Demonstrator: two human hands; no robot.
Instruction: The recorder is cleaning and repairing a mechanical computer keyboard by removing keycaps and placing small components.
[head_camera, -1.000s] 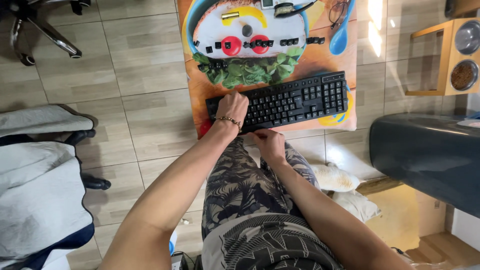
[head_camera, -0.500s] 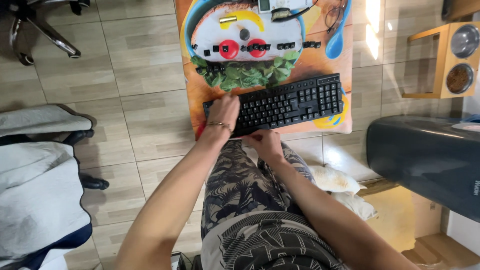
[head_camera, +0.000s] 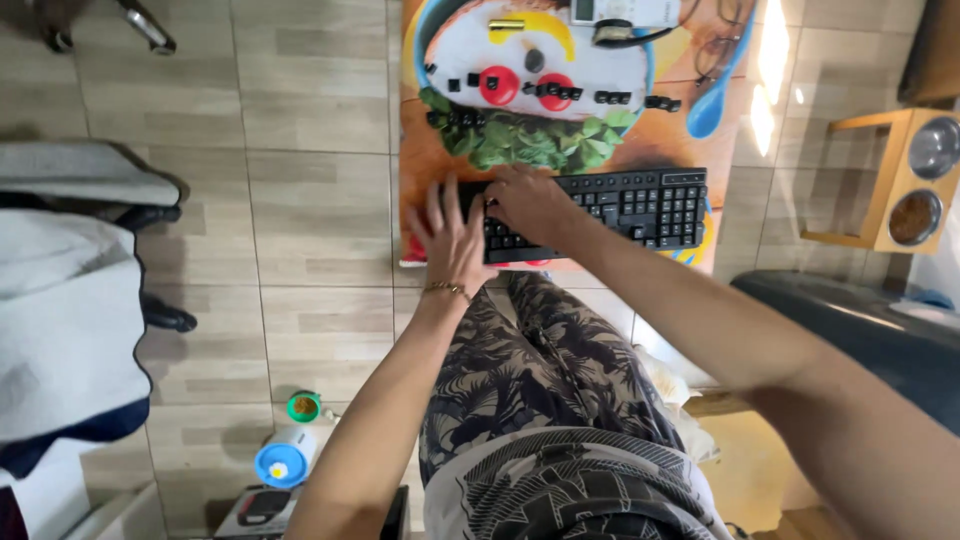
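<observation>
I look down at a black keyboard lying on a colourful mat on the tiled floor. My left hand lies flat on the keyboard's left end, fingers spread. My right hand rests on the keys just right of it. Loose black keycaps sit on the mat above the keyboard. Far right of the keyboard stands a wooden stand with two metal bowls. Below the keyboard are my patterned shorts.
</observation>
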